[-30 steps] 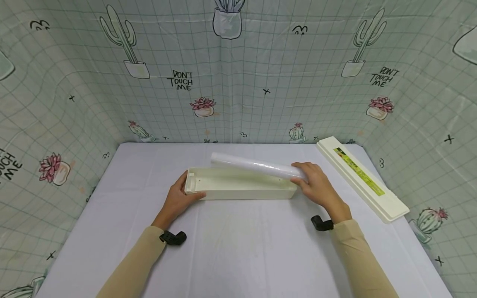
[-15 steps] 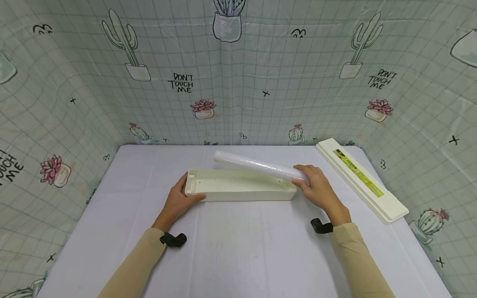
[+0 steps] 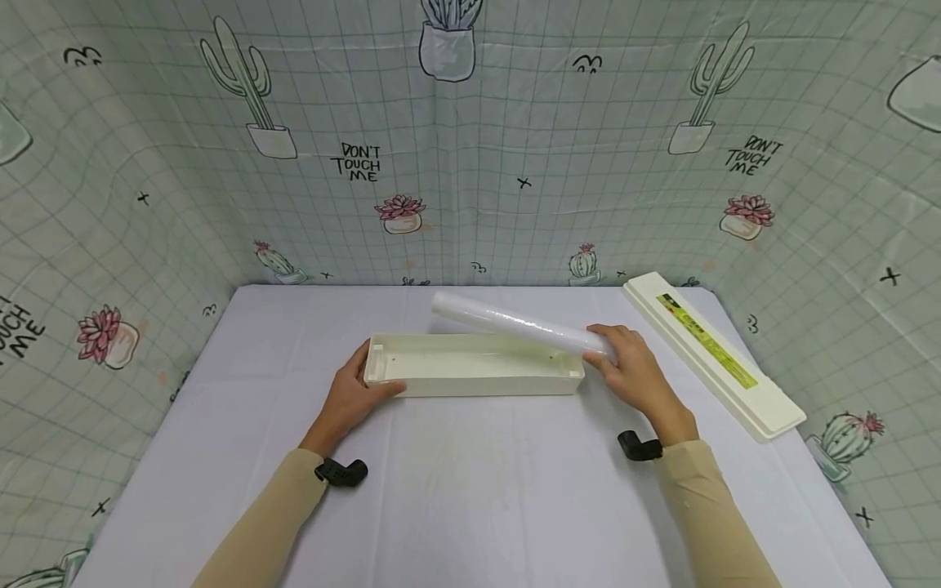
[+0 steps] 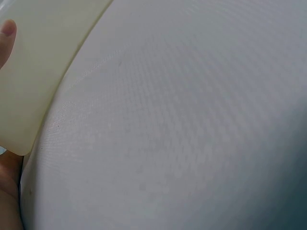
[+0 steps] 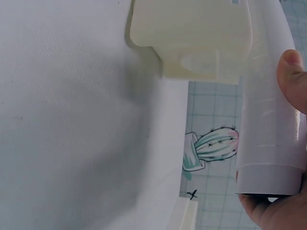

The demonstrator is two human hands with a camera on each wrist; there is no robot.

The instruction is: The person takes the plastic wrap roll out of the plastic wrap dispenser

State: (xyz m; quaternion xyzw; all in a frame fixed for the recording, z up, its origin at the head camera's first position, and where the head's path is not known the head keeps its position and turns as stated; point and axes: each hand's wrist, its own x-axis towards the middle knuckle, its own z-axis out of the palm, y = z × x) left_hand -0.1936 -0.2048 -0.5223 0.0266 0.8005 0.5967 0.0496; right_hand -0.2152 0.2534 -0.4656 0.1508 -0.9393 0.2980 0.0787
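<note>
A long cream box (image 3: 478,386) lies on the table, its top side facing up without a cover. Its left end is gripped by my left hand (image 3: 351,400), with the thumb (image 4: 6,40) across the front wall in the left wrist view. My right hand (image 3: 631,371) holds the right end of a shiny roll of plastic wrap (image 3: 515,322). This roll slants over the back right part of the box, its left end higher and beyond the back wall. In the right wrist view, the thumb (image 5: 293,79) presses along the wrap roll (image 5: 264,129) and fingers curl under its end.
A long cream lid (image 3: 706,351) with a yellow-green label lies diagonally at the table's right side. White cloth covers the table (image 3: 470,482). A curtain (image 3: 470,122) printed with cacti surrounds the back and both sides.
My right hand and the wrap roll have shifted a little to the right, and the roll's left end has risen slightly. My left hand and the box stay put.
</note>
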